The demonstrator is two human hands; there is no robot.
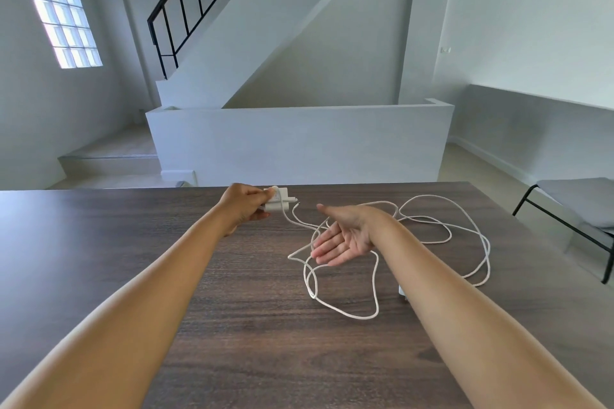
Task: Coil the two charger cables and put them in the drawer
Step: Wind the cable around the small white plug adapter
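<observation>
**Trainee:** Where is the work positioned?

**Instructor:** You are gripping a white charger block (277, 200) in your left hand (244, 204), near the far edge of the table (133, 242). Your right hand (342, 242) is hovering palm-up, fingers straight and holding nothing, over the tangled white cables (442, 236).

**Trainee:** How should the coiling proceed?

**Instructor:** Judging from the tangle, feed cable through the free palm, separating the second charger (402, 291) first. No drawer is showing.
</observation>
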